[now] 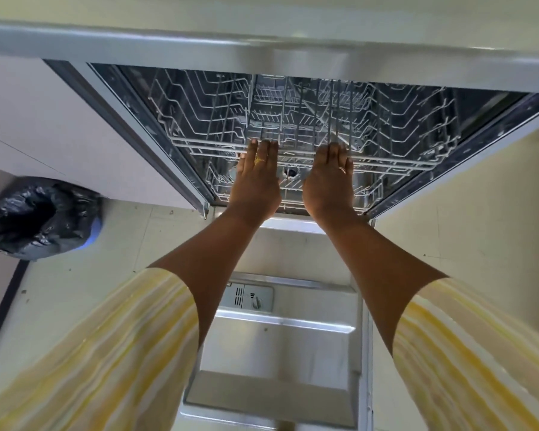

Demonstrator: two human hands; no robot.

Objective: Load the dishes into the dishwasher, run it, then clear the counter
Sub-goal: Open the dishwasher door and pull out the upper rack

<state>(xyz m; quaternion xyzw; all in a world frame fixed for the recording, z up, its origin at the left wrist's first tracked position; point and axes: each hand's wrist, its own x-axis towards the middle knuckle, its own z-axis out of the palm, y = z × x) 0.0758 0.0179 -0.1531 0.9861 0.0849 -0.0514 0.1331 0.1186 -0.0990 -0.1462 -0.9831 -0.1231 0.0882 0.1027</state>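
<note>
Dishwasher (150, 132): under the counter (262, 48), mouth facing the person; no dishes in view.
Door (277, 346): dropped flat, long axis running out toward the person. A shin could knock it.
Rack (417, 119): upper one, empty, long axis left-right, slides in and out.
Left hand (255, 178), right hand (329, 178): flat on the front rail (386, 159), fingers straight and together. An uneven pull could skew and jam the rack.

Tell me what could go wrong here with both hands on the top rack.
Left hand and right hand rest on the upper rack; fingers could get pinched in the wires if it slides fast. The lowered door sits right below you, so stepping forward might bang a shin.
</note>
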